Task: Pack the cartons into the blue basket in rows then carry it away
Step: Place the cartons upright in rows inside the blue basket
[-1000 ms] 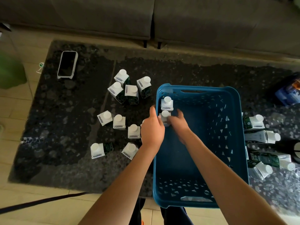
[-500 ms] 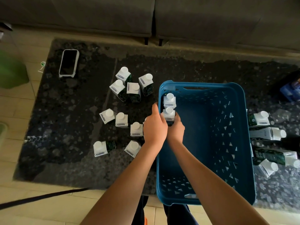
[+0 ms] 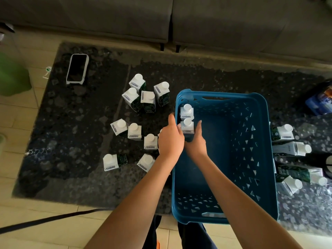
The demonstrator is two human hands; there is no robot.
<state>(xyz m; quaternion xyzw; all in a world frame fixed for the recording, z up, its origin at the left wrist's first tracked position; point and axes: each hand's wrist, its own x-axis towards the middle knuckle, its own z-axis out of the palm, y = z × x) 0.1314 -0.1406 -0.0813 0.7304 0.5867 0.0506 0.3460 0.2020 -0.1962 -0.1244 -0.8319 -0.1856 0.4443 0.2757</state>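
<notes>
Two cartons stand in the far-left corner of the blue basket (image 3: 251, 218), one held between both hands.

Both forearms reach up from the bottom of the frame and meet at the centre. The left hand (image 3: 170, 139) is over the basket's left rim, thumb pointing up, fingers curled against the left side of the near carton (image 3: 187, 125). The right hand (image 3: 195, 141) is inside the basket, its fingers wrapped on the same carton's right side, so the carton is clamped between them. The far carton (image 3: 186, 112) stands just behind it, touching or nearly so. Loose cartons (image 3: 134, 131) stand on the dark rug (image 3: 71, 141) left of centre; more cartons (image 3: 291, 149) lie on their sides at the right edge. A phone (image 3: 77, 69) lies at upper left.
</notes>
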